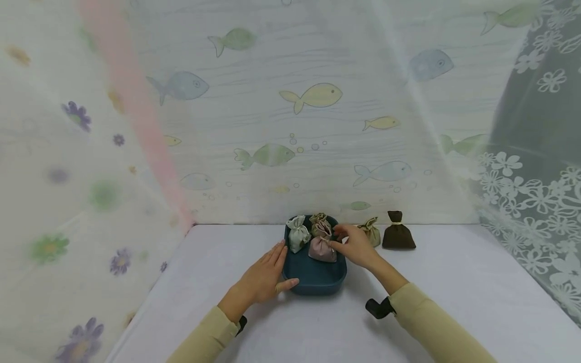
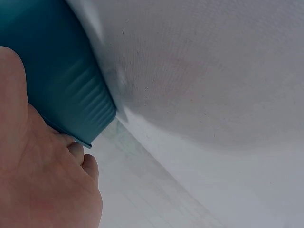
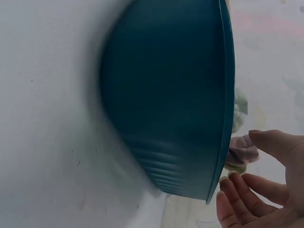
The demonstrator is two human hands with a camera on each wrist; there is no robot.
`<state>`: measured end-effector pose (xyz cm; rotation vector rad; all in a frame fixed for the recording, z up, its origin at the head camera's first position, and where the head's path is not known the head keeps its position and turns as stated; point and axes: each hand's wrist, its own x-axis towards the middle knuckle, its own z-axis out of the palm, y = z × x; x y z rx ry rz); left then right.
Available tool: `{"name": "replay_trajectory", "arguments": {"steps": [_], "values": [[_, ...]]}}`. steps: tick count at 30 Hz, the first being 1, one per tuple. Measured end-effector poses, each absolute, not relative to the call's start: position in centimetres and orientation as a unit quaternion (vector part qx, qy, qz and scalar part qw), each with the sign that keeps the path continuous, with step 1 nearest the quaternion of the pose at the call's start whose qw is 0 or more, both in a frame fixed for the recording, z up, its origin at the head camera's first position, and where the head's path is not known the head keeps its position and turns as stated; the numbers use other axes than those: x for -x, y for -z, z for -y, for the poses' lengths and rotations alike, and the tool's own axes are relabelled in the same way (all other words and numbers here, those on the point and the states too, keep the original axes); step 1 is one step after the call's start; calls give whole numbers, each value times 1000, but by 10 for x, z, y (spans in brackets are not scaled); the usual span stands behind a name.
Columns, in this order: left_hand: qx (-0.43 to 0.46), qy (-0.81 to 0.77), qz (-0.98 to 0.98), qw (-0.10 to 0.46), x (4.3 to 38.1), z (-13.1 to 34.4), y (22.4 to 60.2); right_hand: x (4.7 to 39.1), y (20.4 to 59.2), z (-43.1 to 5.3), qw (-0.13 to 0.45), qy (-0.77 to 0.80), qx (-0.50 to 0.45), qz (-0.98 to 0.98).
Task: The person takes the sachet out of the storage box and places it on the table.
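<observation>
A dark teal plastic basin stands on the table, with several small drawstring pouches in its far half. They include a white pouch, a mauve pouch and a patterned pouch behind. My left hand lies along the basin's left side, fingers straight against the rim and thumb at the near corner. Over the right rim reaches my right hand, its thumb near the mauve pouch's gathered neck. In the right wrist view, a gap separates that hand's thumb from its fingers, the mauve fabric showing beyond.
Right of the basin, an olive pouch stands partly behind the right hand. Beside it is a dark brown pouch with a tied neck. A white cloth covers the table. Fish-printed curtain hangs along the far edge.
</observation>
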<state>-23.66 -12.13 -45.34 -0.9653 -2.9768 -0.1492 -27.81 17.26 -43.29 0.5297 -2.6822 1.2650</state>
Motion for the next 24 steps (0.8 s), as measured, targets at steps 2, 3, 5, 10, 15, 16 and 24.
{"name": "replay_trajectory", "arguments": {"steps": [2, 3, 5, 10, 15, 16, 24], "values": [[311, 52, 949, 8, 237, 121, 453, 280, 433, -171, 63, -419, -170, 890], [312, 52, 949, 8, 237, 121, 453, 281, 434, -171, 63, -418, -171, 890], [314, 51, 948, 9, 238, 121, 453, 282, 435, -169, 63, -418, -170, 890], [319, 55, 946, 13, 238, 122, 455, 286, 438, -165, 58, -415, -171, 892], [315, 51, 948, 7, 237, 121, 454, 289, 440, -161, 48, -402, -162, 900], [313, 49, 948, 4, 237, 121, 453, 289, 440, -160, 47, -400, -160, 901], [306, 47, 951, 0, 237, 120, 451, 299, 444, -155, 41, -377, -172, 909]]}}
